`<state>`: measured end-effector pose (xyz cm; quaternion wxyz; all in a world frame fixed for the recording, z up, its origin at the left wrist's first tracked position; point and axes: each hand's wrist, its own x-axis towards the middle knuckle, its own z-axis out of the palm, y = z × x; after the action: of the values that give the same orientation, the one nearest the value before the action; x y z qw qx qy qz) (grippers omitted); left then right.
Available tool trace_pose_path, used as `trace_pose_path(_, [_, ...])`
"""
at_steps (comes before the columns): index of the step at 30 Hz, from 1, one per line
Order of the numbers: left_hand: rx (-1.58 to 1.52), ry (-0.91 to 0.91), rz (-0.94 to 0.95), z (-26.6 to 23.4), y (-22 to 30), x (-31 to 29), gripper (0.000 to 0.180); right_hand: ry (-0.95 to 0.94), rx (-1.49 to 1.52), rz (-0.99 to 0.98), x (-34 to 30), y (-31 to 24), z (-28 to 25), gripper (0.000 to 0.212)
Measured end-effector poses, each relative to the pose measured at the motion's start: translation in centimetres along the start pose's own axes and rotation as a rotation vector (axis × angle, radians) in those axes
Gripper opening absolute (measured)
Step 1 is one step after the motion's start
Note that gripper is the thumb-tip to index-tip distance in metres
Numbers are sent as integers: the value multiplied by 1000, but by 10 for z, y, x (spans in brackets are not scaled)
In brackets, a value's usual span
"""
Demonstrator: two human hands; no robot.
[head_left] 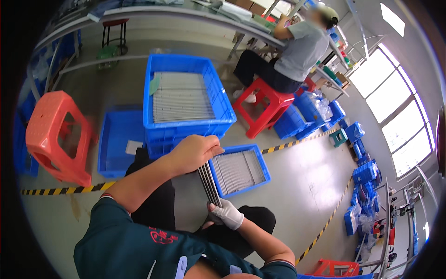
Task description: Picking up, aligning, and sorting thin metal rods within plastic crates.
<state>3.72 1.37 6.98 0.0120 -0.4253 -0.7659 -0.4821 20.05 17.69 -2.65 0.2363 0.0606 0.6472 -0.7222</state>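
Several thin grey metal rods (208, 184) stretch as a slanted bundle between my two hands, in front of my lap. My bare left hand (194, 153) is closed at their upper end, its fingers partly hidden by the back of the hand. At the lower end, my right hand (226, 215), in a white glove that leaves some fingertips bare, grips the bundle. Just right of the rods sits a small blue crate (266, 176) filled with rows of similar rods. Beyond my left hand stands a taller blue crate (151, 104), also packed with rods, a green piece (154, 85) at its left side.
A red stool (49, 121) stands at left, beside a low blue bin (109, 144) holding a white paper (133, 147). A seated person (302, 51) works at the far table (186, 11). Yellow-black tape (297, 142) marks the floor; blue bins (364, 172) line the right.
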Motion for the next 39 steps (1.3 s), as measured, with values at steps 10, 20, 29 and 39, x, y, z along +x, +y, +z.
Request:
trace_pose_path(10, [-435, 667, 141, -25, 18, 39, 17, 497, -439, -493, 14, -63, -61, 38])
trace_pose_path(20, [-334, 133, -213, -41, -19, 36, 26, 653, 48, -288, 24, -70, -84, 36])
trace_pose_path(29, [883, -225, -313, -150, -128, 96, 30, 628, 117, -226, 29, -73, -85, 36])
trace_pose_path(39, [1081, -529, -483, -137, -212, 115, 30, 638, 114, -174, 34, -69, -87, 40])
